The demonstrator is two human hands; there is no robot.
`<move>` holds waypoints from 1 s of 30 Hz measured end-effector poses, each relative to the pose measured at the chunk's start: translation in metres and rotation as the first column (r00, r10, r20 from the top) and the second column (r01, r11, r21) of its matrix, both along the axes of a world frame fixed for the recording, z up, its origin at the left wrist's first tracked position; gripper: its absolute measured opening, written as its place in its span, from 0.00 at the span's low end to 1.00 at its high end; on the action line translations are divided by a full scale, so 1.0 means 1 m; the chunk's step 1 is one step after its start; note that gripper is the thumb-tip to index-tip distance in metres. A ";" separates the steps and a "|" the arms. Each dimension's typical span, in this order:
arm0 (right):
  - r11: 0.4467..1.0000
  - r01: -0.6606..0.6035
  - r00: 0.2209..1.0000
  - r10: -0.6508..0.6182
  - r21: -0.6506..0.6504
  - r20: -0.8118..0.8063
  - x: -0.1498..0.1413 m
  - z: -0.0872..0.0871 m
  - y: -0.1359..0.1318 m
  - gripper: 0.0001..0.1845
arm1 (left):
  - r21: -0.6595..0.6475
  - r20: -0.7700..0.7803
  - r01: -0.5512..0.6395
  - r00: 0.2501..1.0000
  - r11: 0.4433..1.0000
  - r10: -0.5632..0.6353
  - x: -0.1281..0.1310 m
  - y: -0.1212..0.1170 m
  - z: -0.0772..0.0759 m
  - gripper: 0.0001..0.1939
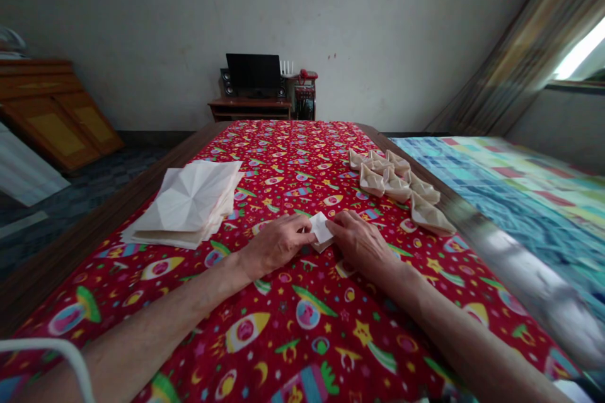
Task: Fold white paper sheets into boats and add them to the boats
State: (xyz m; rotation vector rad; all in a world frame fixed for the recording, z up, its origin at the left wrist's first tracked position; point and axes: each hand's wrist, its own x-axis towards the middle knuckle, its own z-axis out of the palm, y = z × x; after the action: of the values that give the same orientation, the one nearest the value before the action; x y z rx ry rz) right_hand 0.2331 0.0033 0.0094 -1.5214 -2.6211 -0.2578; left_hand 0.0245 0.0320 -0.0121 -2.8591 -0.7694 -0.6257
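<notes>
Between my two hands is a small folded piece of white paper (322, 230), held low over the red patterned cloth (302, 302). My left hand (278, 240) pinches its left edge with thumb and fingers. On the other side, my right hand (359, 240) has its fingers closed on the right edge. The paper is layered, with a lower flap showing toward me. A stack of creased paper sheets (189, 198) lies to the left of my left hand. Several folded paper boat-like shapes (397, 182) sit in rows to the right, beyond my right hand.
The cloth covers a table with a dark wooden edge (155, 182). A bed with a colourful cover (472, 182) stands along the right. At the far wall are a monitor (254, 71) and speakers on a desk. A white cable (51, 345) curves over my left forearm.
</notes>
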 end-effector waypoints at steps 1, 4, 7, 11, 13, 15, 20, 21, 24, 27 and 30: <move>1.000 -0.003 1.000 0.003 0.003 0.001 0.000 0.000 0.000 0.09 | 0.001 -0.012 0.014 1.000 1.000 -0.014 0.000 0.000 0.001 0.11; 1.000 -0.014 1.000 0.014 0.011 0.008 0.001 -0.001 -0.003 0.10 | -0.001 -0.007 0.030 1.000 1.000 -0.030 -0.001 0.002 0.001 0.11; 0.992 -0.069 0.998 0.069 0.107 0.001 0.003 -0.001 -0.007 0.15 | -0.016 0.039 0.005 0.999 1.000 -0.005 -0.002 0.003 0.000 0.10; 0.960 -0.187 0.981 0.195 0.208 -0.021 0.006 -0.004 -0.009 0.10 | -0.072 0.116 -0.023 0.993 0.997 0.031 -0.002 0.001 -0.001 0.10; 0.964 -0.209 0.970 0.226 0.162 -0.092 0.009 -0.009 -0.006 0.07 | -0.113 0.148 -0.022 0.988 0.993 0.038 -0.002 0.001 -0.001 0.09; 0.973 -0.197 0.949 0.220 0.119 -0.224 0.011 -0.015 -0.002 0.09 | -0.160 0.193 -0.015 0.980 0.987 0.047 -0.002 0.001 -0.002 0.09; 0.985 -0.169 0.844 0.167 0.044 -0.509 0.012 -0.022 0.002 0.08 | -0.341 0.309 -0.058 0.936 0.938 0.170 -0.001 0.007 -0.004 0.05; 0.987 -0.159 0.834 0.148 0.026 -0.531 0.011 -0.021 0.002 0.07 | -0.379 0.310 -0.088 0.926 0.921 0.216 0.000 0.009 -0.005 0.05; 0.995 -0.094 0.833 0.060 -0.034 -0.550 0.008 -0.018 0.002 0.09 | -0.434 0.257 -0.195 0.909 0.879 0.329 0.004 0.011 -0.005 0.05; 0.999 -0.021 0.847 -0.008 -0.048 -0.532 0.005 -0.016 0.002 0.11 | -0.401 0.177 -0.293 0.905 0.868 0.387 0.008 0.011 -0.004 0.07; 0.998 0.052 0.878 -0.056 -0.021 -0.476 0.003 -0.017 0.002 0.12 | -0.323 0.112 -0.353 0.907 0.878 0.406 0.010 0.008 -0.002 0.10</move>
State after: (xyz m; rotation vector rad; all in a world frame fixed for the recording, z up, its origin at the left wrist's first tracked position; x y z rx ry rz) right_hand 0.2356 0.0056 -0.0080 -1.4367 -2.1938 0.1159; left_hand 0.0341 0.0397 -0.0140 -2.7925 -1.5320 -0.7671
